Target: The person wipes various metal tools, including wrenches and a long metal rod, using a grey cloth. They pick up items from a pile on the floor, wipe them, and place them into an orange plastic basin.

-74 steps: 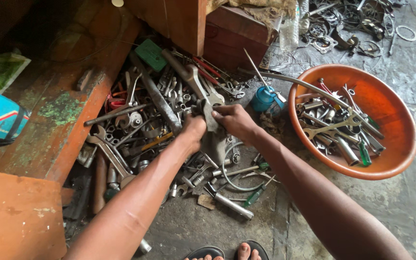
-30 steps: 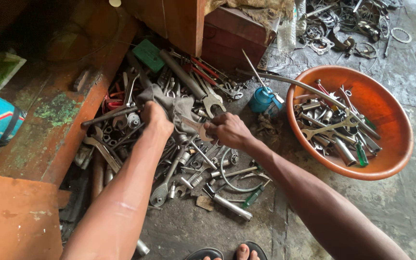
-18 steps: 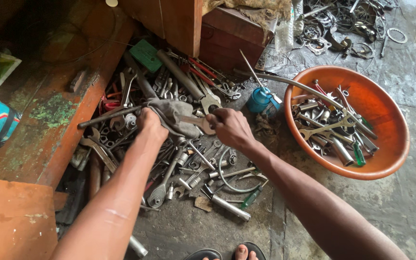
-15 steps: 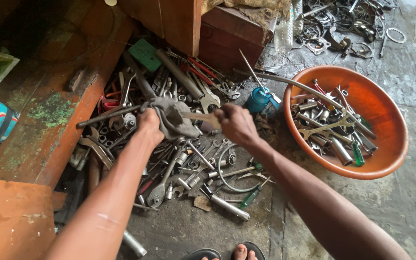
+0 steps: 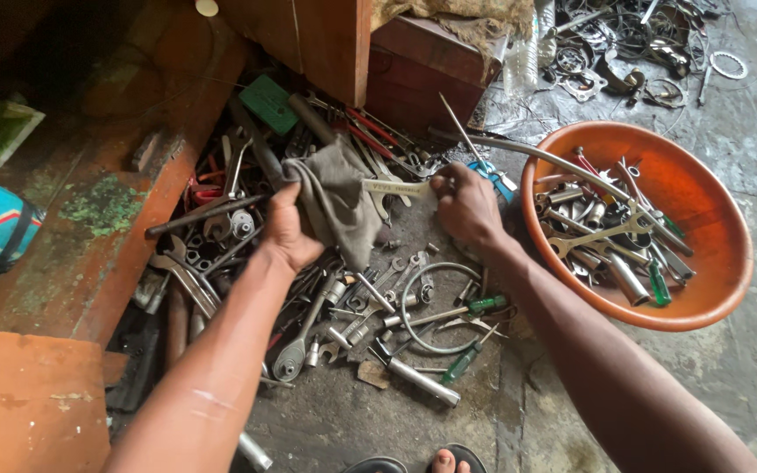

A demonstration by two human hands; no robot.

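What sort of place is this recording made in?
Probably a repair workshop floor: a heap of loose steel spanners and screwdrivers on bare concrete, a round orange plastic basin holding more tools, and the left hand gripping a grey rag.

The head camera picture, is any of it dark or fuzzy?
In the head view, soft daylight falls evenly, with no harsh glare; the upper left corner above the wooden bench sinks into dark shadow; the left hand gripping the grey rag and the orange basin look sharp.
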